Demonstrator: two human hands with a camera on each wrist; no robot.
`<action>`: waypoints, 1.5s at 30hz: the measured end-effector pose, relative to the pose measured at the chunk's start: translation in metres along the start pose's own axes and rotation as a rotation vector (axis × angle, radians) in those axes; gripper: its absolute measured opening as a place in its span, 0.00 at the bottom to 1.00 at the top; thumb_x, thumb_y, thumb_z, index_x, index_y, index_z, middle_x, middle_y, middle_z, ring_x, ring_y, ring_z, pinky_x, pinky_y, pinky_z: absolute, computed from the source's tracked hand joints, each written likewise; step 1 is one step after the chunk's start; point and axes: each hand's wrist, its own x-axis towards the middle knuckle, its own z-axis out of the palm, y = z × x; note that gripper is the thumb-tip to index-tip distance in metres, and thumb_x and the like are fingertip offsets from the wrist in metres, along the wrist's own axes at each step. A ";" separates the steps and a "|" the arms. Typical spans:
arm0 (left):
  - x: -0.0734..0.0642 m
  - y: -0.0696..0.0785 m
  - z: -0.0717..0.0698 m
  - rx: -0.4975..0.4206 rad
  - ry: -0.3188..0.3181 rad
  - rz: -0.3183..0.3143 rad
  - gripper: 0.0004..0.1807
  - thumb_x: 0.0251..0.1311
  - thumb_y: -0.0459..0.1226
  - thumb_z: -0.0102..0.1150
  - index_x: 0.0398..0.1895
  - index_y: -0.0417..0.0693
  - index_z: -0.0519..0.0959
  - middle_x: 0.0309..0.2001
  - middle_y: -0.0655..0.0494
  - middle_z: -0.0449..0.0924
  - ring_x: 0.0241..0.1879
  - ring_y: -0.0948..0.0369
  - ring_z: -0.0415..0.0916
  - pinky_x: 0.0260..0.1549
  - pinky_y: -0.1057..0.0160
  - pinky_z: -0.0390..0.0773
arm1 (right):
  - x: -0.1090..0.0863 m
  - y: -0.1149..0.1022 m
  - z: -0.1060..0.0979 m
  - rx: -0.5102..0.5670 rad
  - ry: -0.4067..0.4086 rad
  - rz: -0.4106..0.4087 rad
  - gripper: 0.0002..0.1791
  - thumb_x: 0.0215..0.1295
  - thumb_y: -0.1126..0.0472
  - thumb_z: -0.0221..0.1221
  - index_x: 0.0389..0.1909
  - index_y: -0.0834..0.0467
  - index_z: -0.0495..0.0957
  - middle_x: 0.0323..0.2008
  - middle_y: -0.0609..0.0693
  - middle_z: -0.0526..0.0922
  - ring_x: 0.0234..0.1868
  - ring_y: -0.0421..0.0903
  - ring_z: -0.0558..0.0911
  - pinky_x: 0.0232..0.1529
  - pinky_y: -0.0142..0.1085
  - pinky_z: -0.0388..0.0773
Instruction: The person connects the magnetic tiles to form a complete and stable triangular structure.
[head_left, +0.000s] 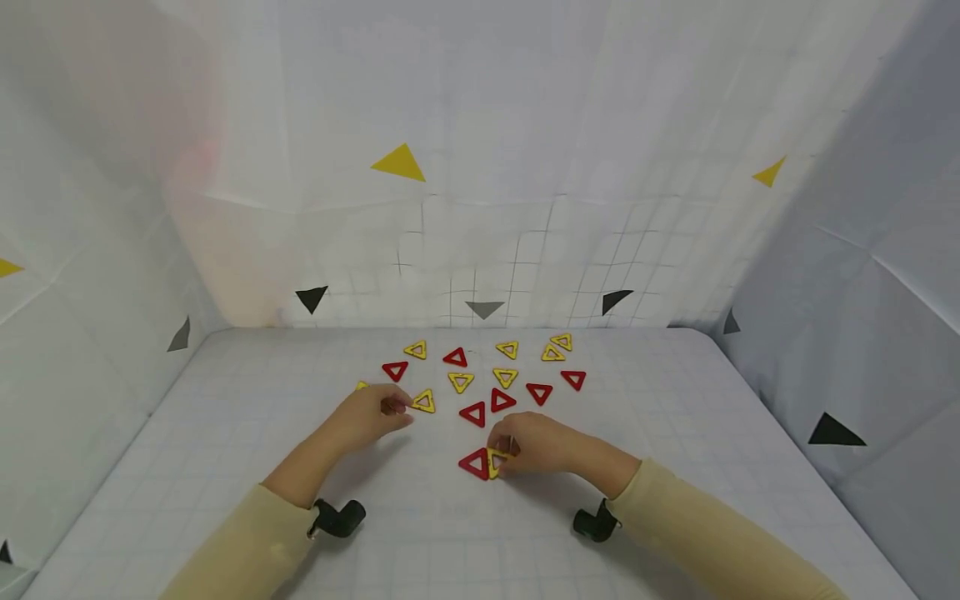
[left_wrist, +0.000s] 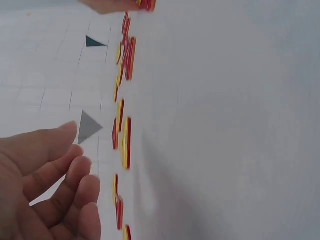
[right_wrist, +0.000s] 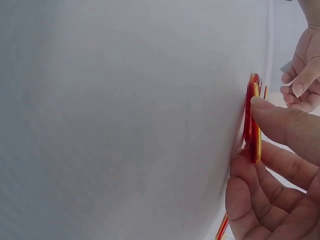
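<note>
My right hand pinches a yellow triangle frame between thumb and fingers, low on the white tabletop. Its straight side meets a red triangle frame lying to its left. In the right wrist view the thumb presses one face of the yellow frame, while fingertips curl at its lower edge. My left hand hovers with loosely bent fingers over the left side of the spread pieces, nothing between them. Closest to its fingertips is another yellow triangle frame; one more is partly covered by this hand.
Several red and yellow triangle frames lie scattered toward the table's back, among them a red one just ahead of the joined pair. White sheeting with printed triangles encloses the back and both sides. Each wrist carries a black camera.
</note>
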 end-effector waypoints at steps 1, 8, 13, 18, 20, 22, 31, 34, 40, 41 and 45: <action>0.001 -0.004 -0.003 0.005 0.012 -0.005 0.13 0.62 0.39 0.69 0.48 0.45 0.83 0.38 0.57 0.79 0.39 0.59 0.75 0.34 0.61 0.78 | 0.000 0.000 0.000 -0.001 0.000 -0.001 0.16 0.57 0.55 0.73 0.45 0.49 0.83 0.36 0.38 0.79 0.37 0.39 0.76 0.42 0.33 0.77; 0.005 -0.024 -0.022 0.003 0.067 -0.095 0.19 0.63 0.40 0.68 0.55 0.43 0.80 0.50 0.48 0.80 0.50 0.52 0.74 0.49 0.53 0.77 | -0.001 0.002 0.001 -0.004 0.006 0.004 0.16 0.57 0.54 0.73 0.46 0.48 0.83 0.36 0.38 0.79 0.37 0.39 0.76 0.42 0.33 0.76; 0.011 -0.040 -0.031 -0.008 0.080 -0.160 0.22 0.62 0.39 0.68 0.57 0.42 0.78 0.52 0.45 0.78 0.52 0.50 0.72 0.49 0.52 0.76 | -0.002 0.001 0.001 -0.005 0.009 -0.001 0.16 0.57 0.55 0.73 0.45 0.49 0.83 0.36 0.38 0.79 0.37 0.39 0.76 0.42 0.33 0.76; 0.017 -0.052 -0.035 0.002 0.084 -0.174 0.25 0.61 0.38 0.69 0.60 0.39 0.76 0.54 0.43 0.77 0.53 0.48 0.72 0.50 0.51 0.75 | -0.002 -0.001 0.000 -0.004 0.006 -0.003 0.16 0.57 0.55 0.73 0.46 0.49 0.83 0.36 0.39 0.79 0.38 0.39 0.76 0.42 0.33 0.76; 0.019 -0.055 -0.035 -0.002 0.077 -0.181 0.27 0.61 0.38 0.69 0.61 0.38 0.75 0.55 0.42 0.76 0.54 0.48 0.72 0.51 0.50 0.74 | -0.002 -0.001 0.000 -0.004 0.005 0.000 0.16 0.57 0.55 0.73 0.46 0.50 0.83 0.36 0.39 0.79 0.38 0.39 0.76 0.42 0.33 0.76; 0.021 -0.057 -0.036 -0.006 0.069 -0.190 0.28 0.61 0.38 0.69 0.62 0.37 0.74 0.55 0.41 0.76 0.54 0.48 0.71 0.52 0.50 0.74 | -0.002 0.000 0.000 -0.006 0.003 0.000 0.16 0.57 0.55 0.73 0.46 0.50 0.83 0.36 0.38 0.79 0.38 0.39 0.76 0.42 0.33 0.76; 0.035 -0.069 -0.036 0.004 0.042 -0.193 0.31 0.60 0.39 0.69 0.64 0.35 0.72 0.61 0.37 0.74 0.60 0.45 0.70 0.61 0.46 0.69 | -0.001 0.002 0.001 -0.005 0.004 -0.002 0.15 0.57 0.55 0.73 0.45 0.49 0.83 0.35 0.38 0.78 0.37 0.39 0.75 0.42 0.33 0.76; 0.039 -0.069 -0.035 0.020 0.038 -0.216 0.31 0.60 0.39 0.70 0.63 0.34 0.71 0.61 0.37 0.73 0.60 0.44 0.70 0.62 0.45 0.67 | -0.001 0.002 0.002 -0.004 0.005 -0.001 0.15 0.57 0.55 0.73 0.45 0.49 0.83 0.35 0.38 0.78 0.37 0.39 0.75 0.42 0.33 0.76; 0.041 -0.064 -0.033 0.031 0.047 -0.273 0.31 0.61 0.40 0.69 0.63 0.34 0.70 0.60 0.38 0.73 0.58 0.46 0.70 0.62 0.45 0.68 | -0.001 0.002 0.002 -0.006 0.006 0.011 0.15 0.57 0.54 0.73 0.45 0.48 0.83 0.36 0.38 0.78 0.38 0.39 0.75 0.42 0.33 0.76; 0.041 -0.063 -0.033 0.035 0.046 -0.274 0.31 0.61 0.40 0.69 0.63 0.34 0.70 0.59 0.38 0.72 0.58 0.46 0.70 0.61 0.45 0.68 | -0.001 0.002 0.002 -0.007 0.005 0.014 0.15 0.57 0.54 0.73 0.45 0.48 0.83 0.36 0.38 0.78 0.38 0.39 0.75 0.42 0.33 0.76; 0.040 -0.061 -0.033 0.033 0.045 -0.286 0.30 0.61 0.40 0.69 0.62 0.34 0.71 0.58 0.38 0.73 0.56 0.46 0.70 0.60 0.46 0.69 | -0.002 0.003 0.002 0.003 0.005 0.020 0.16 0.57 0.54 0.73 0.45 0.48 0.83 0.36 0.38 0.78 0.38 0.39 0.76 0.42 0.33 0.76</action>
